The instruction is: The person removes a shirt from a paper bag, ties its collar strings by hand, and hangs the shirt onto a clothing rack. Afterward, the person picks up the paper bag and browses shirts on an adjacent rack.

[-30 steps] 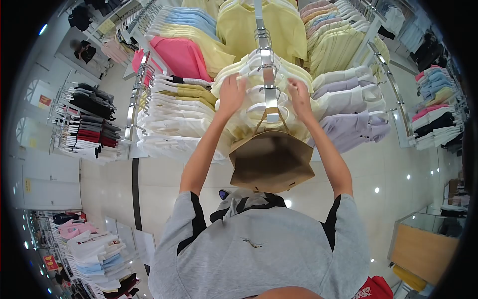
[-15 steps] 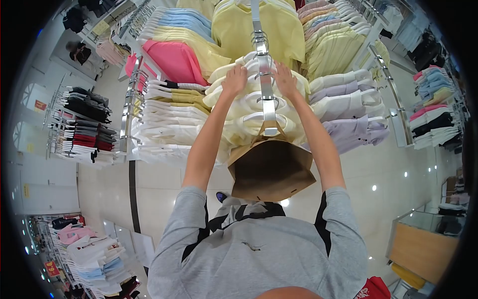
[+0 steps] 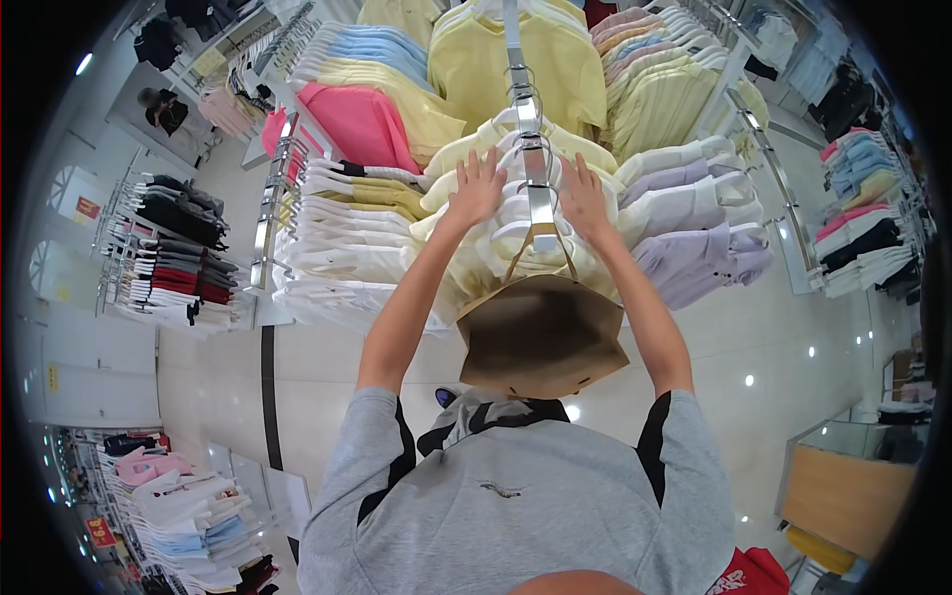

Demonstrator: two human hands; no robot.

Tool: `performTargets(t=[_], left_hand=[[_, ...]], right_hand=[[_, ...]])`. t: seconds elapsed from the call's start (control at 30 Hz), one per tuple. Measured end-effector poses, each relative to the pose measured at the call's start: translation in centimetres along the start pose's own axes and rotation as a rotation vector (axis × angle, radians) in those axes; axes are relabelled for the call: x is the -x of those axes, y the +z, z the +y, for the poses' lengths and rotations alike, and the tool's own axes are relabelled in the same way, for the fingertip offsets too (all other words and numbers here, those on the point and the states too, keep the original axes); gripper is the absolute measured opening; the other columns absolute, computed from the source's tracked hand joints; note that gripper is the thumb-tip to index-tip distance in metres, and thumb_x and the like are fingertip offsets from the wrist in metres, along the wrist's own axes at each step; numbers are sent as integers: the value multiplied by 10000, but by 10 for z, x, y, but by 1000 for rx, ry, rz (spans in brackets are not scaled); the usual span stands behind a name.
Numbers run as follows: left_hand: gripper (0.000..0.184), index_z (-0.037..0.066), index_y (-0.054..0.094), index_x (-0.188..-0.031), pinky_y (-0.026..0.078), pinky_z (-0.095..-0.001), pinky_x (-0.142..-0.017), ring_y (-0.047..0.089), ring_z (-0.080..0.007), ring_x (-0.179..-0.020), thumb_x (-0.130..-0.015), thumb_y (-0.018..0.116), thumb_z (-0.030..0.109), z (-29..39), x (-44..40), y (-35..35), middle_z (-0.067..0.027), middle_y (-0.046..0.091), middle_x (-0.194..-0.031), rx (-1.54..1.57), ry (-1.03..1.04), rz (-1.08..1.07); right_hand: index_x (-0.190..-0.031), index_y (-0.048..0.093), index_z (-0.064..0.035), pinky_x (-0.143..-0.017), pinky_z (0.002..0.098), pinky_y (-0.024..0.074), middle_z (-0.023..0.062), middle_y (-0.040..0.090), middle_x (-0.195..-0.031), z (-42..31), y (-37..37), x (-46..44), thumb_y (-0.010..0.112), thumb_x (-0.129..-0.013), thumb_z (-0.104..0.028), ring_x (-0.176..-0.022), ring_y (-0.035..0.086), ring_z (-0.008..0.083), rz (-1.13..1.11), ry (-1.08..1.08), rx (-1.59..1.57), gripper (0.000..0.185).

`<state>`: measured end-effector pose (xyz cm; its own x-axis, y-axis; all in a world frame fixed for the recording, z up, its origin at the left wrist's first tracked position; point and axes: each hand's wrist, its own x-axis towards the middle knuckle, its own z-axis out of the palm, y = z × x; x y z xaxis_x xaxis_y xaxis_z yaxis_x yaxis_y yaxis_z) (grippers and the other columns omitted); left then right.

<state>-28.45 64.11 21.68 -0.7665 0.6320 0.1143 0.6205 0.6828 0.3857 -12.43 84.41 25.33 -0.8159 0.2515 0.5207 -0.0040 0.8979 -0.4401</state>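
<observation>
Pale cream shirts on white hangers fill a metal display rail that runs away from me. My left hand lies on the shoulders of these shirts, left of the rail, with fingers stretched out. Right of the rail, my right hand rests on the opposite shoulders, its fingers extended too. Neither hand holds anything. From the near end of the rail hangs a brown paper bag by its handles, its mouth facing up and its inside dark.
Lilac shirts hang to the right, white and mustard ones to the left. Further back are a pink top and a yellow shirt. A person stands at the far left. A wooden counter is at the lower right.
Both my hands have slid nearer to me along the shirts, toward the front end of the rail. The bag still hangs there.
</observation>
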Motion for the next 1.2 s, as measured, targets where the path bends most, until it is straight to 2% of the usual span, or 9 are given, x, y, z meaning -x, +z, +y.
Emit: performTargets(t=[0.13,0.37,0.57,0.67,0.73,0.83,0.93,1.03,1.2], left_hand=[[618,277,178,-1545,145,-751,-1059,66,-429,-1472,-999,215,564,58,36,-58,-150,96,-1616,119,-153,-70],[610,230,223,-1539,89,-742,-1074,103,-414,-1473,-1008,219,530,56,40,-63,-141,184,-1601,45,-185,-60],[657,145,199,-1546,85,-680,-1109,127,-431,-1462,-1011,208,525,48,56,-51,-182,204,-1585,122,-190,102],[653,165,210,-1545,79,-683,-1106,129,-441,-1459,-1008,215,536,43,65,-46,-184,207,-1584,130,-158,121],[645,172,239,-1538,85,-691,-1100,132,-450,-1454,-1008,222,539,49,66,-49,-184,212,-1582,148,-137,96],[606,206,317,-1510,120,-703,-1084,142,-459,-1446,-992,306,520,18,46,-24,-191,228,-1573,260,84,196],[593,230,381,-1478,161,-683,-1086,162,-458,-1437,-942,423,479,65,68,-71,-208,252,-1553,177,-165,59],[642,266,369,-1479,184,-646,-1098,182,-447,-1433,-874,499,437,63,69,-69,-218,267,-1539,166,-228,86],[686,214,341,-1486,201,-601,-1113,201,-445,-1426,-846,514,392,37,64,-48,-228,266,-1532,302,-116,200]], right_hand=[[-1340,499,-91,-996,480,374,168,548,-1284,-9,-19,6,553,-821,-226,-1166,485,355,0,-4,-31,540],[-1169,624,-35,-929,460,420,201,654,-1047,-9,-7,13,587,-812,-256,-993,564,422,33,35,-214,421],[-1306,545,-61,-1025,472,341,170,557,-1328,-7,-4,30,502,-933,-340,-1234,482,373,128,5,-146,468],[-1399,471,-120,-1089,557,215,136,453,-1444,-1,-1,44,453,-973,-416,-1348,368,330,66,20,-93,519],[-1378,500,-133,-1077,551,234,137,471,-1424,-5,-7,44,444,-978,-405,-1326,383,337,45,-28,-74,486],[-1334,549,-142,-1049,521,282,142,511,-1360,-9,-17,37,465,-976,-359,-1259,430,343,71,-84,-58,426],[-1284,590,-129,-1003,476,343,150,551,-1258,-10,-23,34,510,-961,-289,-1163,486,337,117,-91,-97,370],[-1266,595,-105,-961,436,392,160,570,-1173,-14,-24,39,559,-933,-204,-1096,519,339,131,-76,-198,350],[-1236,590,-61,-914,421,427,174,573,-1127,-27,-28,51,585,-903,-107,-1058,525,361,109,-115,-436,335]])
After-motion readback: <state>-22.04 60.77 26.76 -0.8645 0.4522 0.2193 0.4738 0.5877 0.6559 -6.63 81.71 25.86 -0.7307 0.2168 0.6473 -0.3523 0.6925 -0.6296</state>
